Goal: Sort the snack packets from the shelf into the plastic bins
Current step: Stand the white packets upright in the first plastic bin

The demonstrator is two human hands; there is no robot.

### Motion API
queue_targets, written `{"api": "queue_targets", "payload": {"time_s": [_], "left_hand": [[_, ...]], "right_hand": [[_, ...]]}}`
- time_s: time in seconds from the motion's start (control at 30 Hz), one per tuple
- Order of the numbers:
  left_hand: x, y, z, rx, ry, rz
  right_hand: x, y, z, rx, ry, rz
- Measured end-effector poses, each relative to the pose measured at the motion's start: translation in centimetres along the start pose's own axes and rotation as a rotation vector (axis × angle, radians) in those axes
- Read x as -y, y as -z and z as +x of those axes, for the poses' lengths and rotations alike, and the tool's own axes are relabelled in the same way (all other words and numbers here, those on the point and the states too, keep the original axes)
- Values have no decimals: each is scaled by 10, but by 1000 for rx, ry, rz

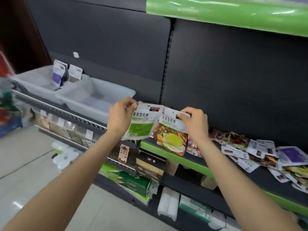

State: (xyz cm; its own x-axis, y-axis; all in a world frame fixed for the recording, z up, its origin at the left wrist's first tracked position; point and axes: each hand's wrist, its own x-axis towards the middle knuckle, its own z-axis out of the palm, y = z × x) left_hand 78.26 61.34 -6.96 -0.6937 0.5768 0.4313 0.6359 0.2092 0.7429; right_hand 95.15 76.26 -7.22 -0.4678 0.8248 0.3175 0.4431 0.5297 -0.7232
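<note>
Floor [25, 164]: pale glossy tiles at the left, with white bundles lying near the foot of the shelving.
Left bin [33, 80]: clear plastic, at the left end of the upper shelf; two upright packets [66, 72] lean at its right wall.
Right bin [100, 97]: clear plastic, touching the left bin, nearer the middle of the shelf.
Back wall [233, 72]: dark panels split by a slotted upright.
Left hand [120, 117]: pinches the top corner of a white-and-green packet [141, 124], held in the air in front of the right bin's near corner.
Right hand [195, 124]: pinches the top edge of a fruit-print packet [173, 135], just beside the first and overlapping its right edge.
Shelf [166, 152]: dark top with a green front edge.
Pile [266, 157]: loose packets scattered toward the shelf's right end.
Lower shelves [133, 180]: green boxes and white rolls.
</note>
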Motion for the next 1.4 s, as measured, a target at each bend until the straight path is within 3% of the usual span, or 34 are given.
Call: {"api": "queue_targets", "payload": {"time_s": [0.47, 1.0, 1.4], "left_hand": [[152, 112, 151, -239, 161, 9], [333, 241, 303, -393, 317, -27], [479, 349, 409, -289, 268, -121]], "right_hand": [[141, -211, 127, 30, 148, 123], [285, -434, 243, 237, 213, 153], [395, -587, 264, 58, 139, 142]]}}
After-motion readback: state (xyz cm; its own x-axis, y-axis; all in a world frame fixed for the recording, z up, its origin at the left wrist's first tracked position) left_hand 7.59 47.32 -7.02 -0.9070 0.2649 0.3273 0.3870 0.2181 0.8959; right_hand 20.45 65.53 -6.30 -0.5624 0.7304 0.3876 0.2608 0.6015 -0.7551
